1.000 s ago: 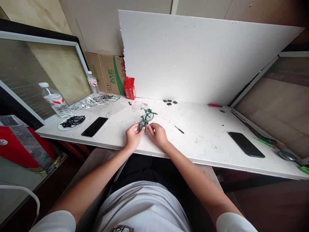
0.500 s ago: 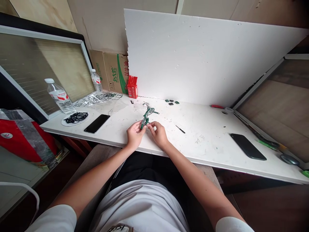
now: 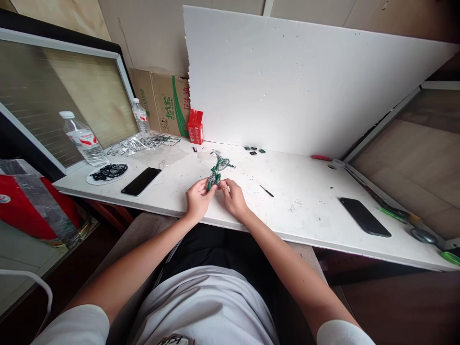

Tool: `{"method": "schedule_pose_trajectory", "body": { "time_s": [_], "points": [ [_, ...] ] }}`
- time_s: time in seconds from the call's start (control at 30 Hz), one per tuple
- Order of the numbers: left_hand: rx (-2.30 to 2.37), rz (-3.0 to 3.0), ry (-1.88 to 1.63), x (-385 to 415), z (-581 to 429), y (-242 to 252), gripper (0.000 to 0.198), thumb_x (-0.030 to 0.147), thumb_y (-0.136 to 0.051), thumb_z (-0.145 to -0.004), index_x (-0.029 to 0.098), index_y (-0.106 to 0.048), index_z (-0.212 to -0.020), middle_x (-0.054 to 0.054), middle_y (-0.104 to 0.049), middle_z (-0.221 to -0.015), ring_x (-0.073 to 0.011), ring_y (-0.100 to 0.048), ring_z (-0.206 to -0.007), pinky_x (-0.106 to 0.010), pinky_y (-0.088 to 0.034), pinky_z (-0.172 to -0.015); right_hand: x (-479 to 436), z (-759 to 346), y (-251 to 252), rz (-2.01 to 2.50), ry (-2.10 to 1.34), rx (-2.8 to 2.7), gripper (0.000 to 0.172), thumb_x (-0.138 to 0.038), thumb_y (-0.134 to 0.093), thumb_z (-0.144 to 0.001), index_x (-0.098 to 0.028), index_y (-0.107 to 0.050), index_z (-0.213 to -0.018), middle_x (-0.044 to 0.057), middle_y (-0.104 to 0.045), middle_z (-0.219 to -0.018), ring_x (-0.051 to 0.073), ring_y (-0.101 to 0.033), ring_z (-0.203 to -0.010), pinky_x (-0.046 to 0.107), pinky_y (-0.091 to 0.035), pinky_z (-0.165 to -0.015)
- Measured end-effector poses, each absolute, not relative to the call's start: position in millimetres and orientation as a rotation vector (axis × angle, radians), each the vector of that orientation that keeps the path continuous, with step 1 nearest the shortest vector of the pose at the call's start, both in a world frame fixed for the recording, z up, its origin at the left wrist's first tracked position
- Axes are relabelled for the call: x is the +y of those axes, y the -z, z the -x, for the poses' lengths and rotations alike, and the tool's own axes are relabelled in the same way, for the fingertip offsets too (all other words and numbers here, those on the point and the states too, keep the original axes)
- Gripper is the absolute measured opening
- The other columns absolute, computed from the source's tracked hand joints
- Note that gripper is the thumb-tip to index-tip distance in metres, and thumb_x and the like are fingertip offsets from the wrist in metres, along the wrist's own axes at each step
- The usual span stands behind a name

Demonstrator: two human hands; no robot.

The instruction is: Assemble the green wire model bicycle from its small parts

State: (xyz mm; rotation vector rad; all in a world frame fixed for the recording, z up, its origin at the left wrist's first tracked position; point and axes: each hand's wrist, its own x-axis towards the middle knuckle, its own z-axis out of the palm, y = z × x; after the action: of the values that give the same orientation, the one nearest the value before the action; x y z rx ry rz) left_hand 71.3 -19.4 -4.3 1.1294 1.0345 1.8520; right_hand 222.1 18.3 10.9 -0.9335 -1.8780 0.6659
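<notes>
A small green model bicycle [image 3: 216,171] with grey spoked wheels is held just above the table near its front edge, its handlebar end pointing away from me. My left hand [image 3: 198,197] is closed on its near end, thumb and fingers pinching around the rear wheel. On the other side my right hand [image 3: 232,195] is closed too, its thumb and fingertips against the near right part of the bicycle. The fingertips partly hide that end. To the right lies a thin dark craft knife or similar slim tool [image 3: 266,190].
Small green-black pieces [image 3: 253,150] lie at the back. A black phone [image 3: 141,181], a white disc with black parts [image 3: 108,174] and a water bottle [image 3: 85,139] stand left. A red box [image 3: 195,127] is behind; another phone [image 3: 364,217] lies right.
The bicycle now stands more upright and clearer in my hands. My right fingertips have shifted slightly against its near end. The whole view has moved a little.
</notes>
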Motion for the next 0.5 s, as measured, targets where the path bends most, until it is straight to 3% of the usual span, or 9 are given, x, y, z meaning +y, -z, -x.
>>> {"method": "schedule_pose_trajectory", "body": {
  "time_s": [0.1, 0.5],
  "points": [
    [1.038, -1.108, -1.865, -17.7, -69.5, 4.0, 0.059, 0.043, -0.095, -0.079, 0.011, -0.075, -0.124, -0.024, -0.079, -0.132, -0.036, -0.08, -0.121, -0.055, -0.061, -0.116, 21.7, -221.5, -8.2, 0.895, -0.666, -1.842, 0.05, -0.069, -0.046, -0.111, -0.025, -0.068, -0.104, 0.009, -0.077, -0.11, 0.026, -0.068, -0.105, 0.038, -0.052, -0.092],
    [1.015, -1.15, -1.846, -21.0, -72.4, 4.3, 0.063, 0.045, -0.099, -0.073, 0.011, -0.075, -0.122, -0.025, -0.079, -0.13, -0.037, -0.08, -0.122, -0.057, -0.06, -0.117, 25.1, -221.6, -4.1, 0.894, -0.721, -1.793, 0.039, -0.061, -0.053, -0.109, -0.025, -0.062, -0.1, 0.007, -0.073, -0.102, 0.024, -0.065, -0.096, 0.037, -0.051, -0.083]
  ]
}}
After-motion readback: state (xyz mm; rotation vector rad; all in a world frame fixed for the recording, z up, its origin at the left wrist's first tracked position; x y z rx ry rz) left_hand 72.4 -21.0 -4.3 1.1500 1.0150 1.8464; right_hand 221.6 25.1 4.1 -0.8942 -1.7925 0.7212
